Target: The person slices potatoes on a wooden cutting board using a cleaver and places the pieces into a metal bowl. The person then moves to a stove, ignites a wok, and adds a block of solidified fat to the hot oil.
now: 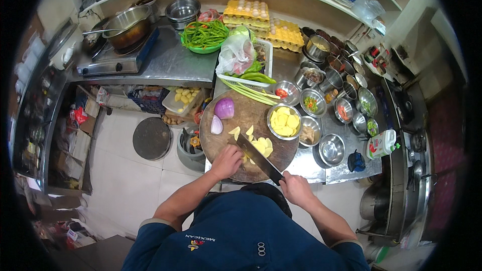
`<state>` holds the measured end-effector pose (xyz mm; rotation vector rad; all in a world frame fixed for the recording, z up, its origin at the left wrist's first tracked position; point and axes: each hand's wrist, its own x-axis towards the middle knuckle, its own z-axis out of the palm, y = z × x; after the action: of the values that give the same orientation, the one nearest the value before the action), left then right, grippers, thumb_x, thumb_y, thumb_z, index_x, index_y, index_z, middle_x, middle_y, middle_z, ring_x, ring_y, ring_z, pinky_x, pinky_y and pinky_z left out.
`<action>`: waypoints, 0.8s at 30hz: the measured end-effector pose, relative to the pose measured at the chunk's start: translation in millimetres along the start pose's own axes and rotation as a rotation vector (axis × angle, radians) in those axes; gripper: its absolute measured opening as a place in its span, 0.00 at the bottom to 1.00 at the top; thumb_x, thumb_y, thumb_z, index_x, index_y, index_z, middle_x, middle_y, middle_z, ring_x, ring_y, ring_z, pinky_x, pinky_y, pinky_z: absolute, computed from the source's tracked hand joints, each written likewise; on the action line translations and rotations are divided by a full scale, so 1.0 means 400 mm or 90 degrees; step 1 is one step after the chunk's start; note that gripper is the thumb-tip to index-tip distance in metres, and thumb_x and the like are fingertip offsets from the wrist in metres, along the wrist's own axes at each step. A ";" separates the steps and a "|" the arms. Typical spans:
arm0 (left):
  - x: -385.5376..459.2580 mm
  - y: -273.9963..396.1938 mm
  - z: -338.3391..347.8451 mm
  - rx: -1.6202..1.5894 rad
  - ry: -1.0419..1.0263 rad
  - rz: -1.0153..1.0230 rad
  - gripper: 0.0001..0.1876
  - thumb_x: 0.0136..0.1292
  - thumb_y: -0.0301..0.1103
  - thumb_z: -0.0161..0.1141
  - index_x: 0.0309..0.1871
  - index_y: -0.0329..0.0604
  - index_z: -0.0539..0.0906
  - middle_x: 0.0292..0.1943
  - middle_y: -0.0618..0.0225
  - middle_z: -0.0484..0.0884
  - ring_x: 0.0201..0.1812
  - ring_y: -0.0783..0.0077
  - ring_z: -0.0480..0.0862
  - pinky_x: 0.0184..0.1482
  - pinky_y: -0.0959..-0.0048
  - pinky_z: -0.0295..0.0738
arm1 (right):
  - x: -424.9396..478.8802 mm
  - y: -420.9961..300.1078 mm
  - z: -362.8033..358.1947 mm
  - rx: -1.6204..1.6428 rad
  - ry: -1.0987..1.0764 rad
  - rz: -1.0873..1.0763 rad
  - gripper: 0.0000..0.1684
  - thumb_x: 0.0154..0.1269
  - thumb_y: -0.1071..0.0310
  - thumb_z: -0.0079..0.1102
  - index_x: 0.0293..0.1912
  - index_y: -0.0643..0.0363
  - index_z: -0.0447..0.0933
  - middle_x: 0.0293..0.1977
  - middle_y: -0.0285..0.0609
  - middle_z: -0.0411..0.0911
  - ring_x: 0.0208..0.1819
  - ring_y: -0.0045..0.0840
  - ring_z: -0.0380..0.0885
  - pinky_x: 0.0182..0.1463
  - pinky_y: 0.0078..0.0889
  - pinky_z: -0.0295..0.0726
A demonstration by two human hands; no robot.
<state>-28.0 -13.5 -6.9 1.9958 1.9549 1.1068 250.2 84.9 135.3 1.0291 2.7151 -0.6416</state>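
My right hand (pixel 296 189) grips the handle of a cleaver (pixel 260 158), whose dark blade slants up and left across the round wooden chopping board (pixel 214 146). My left hand (pixel 228 162) rests on the board with curled fingers close to the blade; whether a piece is under them is hidden. Sliced peeled potato (pixel 263 146) lies beyond the blade, with loose wedges (pixel 235 131) near its tip. A cut purple onion (pixel 224 108) and a smaller onion piece (pixel 216 125) sit at the board's upper left. A steel bowl of potato slices (pixel 284 121) stands on the right side.
Spring onion stalks (pixel 250 92) cross the board's far edge. Behind are a white basket (pixel 268 58), green beans (pixel 205 34) and egg trays (pixel 246 11). Several steel bowls (pixel 313 102) crowd the right counter. A gas stove (pixel 113 62) with a pot (pixel 128 26) stands left.
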 end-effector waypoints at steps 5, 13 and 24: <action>0.005 0.002 0.001 -0.005 0.015 0.023 0.10 0.62 0.29 0.68 0.45 0.42 0.81 0.47 0.59 0.78 0.52 0.51 0.79 0.55 0.59 0.78 | 0.024 -0.005 0.043 0.002 -0.032 0.004 0.13 0.76 0.63 0.56 0.45 0.66 0.73 0.30 0.61 0.84 0.36 0.59 0.85 0.42 0.62 0.82; -0.003 -0.005 0.009 -0.030 0.031 -0.004 0.09 0.62 0.27 0.68 0.44 0.40 0.80 0.47 0.56 0.78 0.52 0.49 0.78 0.55 0.59 0.78 | 0.007 -0.033 -0.018 0.001 -0.040 -0.004 0.14 0.77 0.62 0.54 0.44 0.66 0.73 0.30 0.61 0.84 0.36 0.59 0.85 0.43 0.60 0.82; -0.004 -0.007 0.012 -0.049 0.062 -0.004 0.09 0.62 0.26 0.67 0.43 0.39 0.80 0.45 0.56 0.77 0.50 0.48 0.79 0.52 0.58 0.78 | 0.026 -0.034 0.006 0.013 -0.040 0.001 0.13 0.76 0.63 0.55 0.44 0.66 0.73 0.30 0.61 0.84 0.37 0.59 0.84 0.44 0.61 0.82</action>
<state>-27.3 -12.9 -12.5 1.9308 1.9309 1.2791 233.4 80.9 134.7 0.9983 2.6597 -0.6903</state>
